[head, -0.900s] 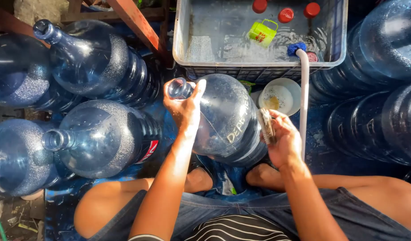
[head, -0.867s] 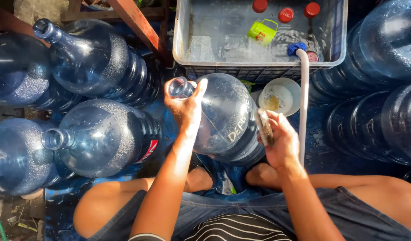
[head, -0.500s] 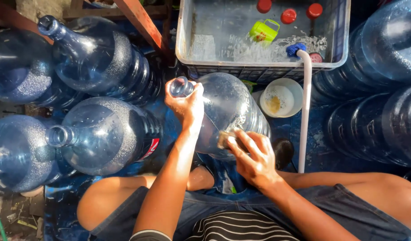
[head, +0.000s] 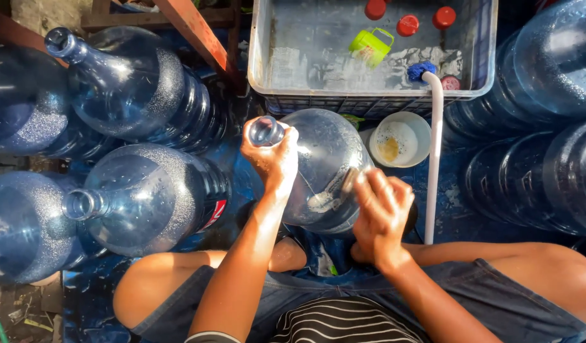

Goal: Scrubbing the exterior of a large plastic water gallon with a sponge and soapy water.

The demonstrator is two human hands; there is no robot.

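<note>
Water jug [head: 325, 159], large, clear blue, lies on its side across the person's lap, long axis running from the neck at upper left toward the base at lower right. Left hand [head: 272, 159] clenched around the neck just below the open mouth. Right hand [head: 380, 213] pressed flat against the jug's wall near the base end, fingers [head: 369, 190] curled over a small scrub pad [head: 348, 181]; pad mostly covered, kind hard to tell. Right hand is nearer the jug's body, left nearer its mouth. White hose [head: 434, 159] runs just right of the jug, from the grey crate [head: 258, 57]. Small white bowl [head: 400, 138] sits between them. Jug's underside and base hidden by arms.
</note>
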